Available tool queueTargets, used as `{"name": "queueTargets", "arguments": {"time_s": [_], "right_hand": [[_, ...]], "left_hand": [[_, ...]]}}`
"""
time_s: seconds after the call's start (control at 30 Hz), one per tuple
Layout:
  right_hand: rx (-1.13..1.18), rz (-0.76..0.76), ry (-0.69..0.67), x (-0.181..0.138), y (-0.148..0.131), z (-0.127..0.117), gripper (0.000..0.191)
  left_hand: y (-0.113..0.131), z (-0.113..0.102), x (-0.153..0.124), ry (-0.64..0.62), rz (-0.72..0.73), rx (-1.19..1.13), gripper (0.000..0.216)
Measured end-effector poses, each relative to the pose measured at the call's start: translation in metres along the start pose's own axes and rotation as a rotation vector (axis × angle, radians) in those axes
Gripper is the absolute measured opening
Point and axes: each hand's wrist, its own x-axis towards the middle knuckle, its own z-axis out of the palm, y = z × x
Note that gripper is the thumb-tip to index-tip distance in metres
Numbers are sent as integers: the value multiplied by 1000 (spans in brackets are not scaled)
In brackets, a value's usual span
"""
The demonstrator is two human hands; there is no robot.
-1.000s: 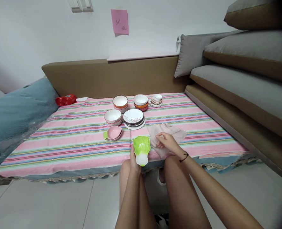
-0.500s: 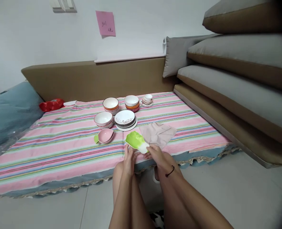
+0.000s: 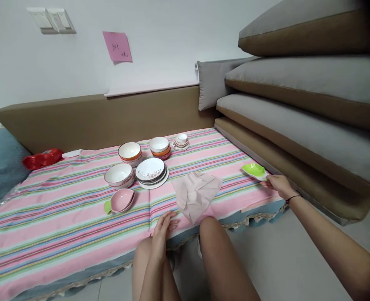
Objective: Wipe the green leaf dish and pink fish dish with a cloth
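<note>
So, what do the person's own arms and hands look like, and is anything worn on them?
Both arms are bare as far as the picture shows them: no sleeves and no gloves. The left hand wears nothing that shows. The right hand shows no ring, but a thin dark band goes around its wrist.
</note>
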Motion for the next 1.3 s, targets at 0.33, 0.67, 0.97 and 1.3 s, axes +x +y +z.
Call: {"name": "queueTargets", "arguments": {"time_s": [0.33,0.67,0.97,1.3], "right_hand": [[138,160,66,67,7,12,13],[175,178,-46,54,12,22,7],[222,154,14,35,11,51,11],[222,-224,-104,-79,21,144,18]], "left_hand": [[10,1,5,-65,22,183,35],[-20,-25,23,-124,5,195,42],[-7,-14,18,-48,39,125,38],[8,-2,1,38,97,213,26]]}}
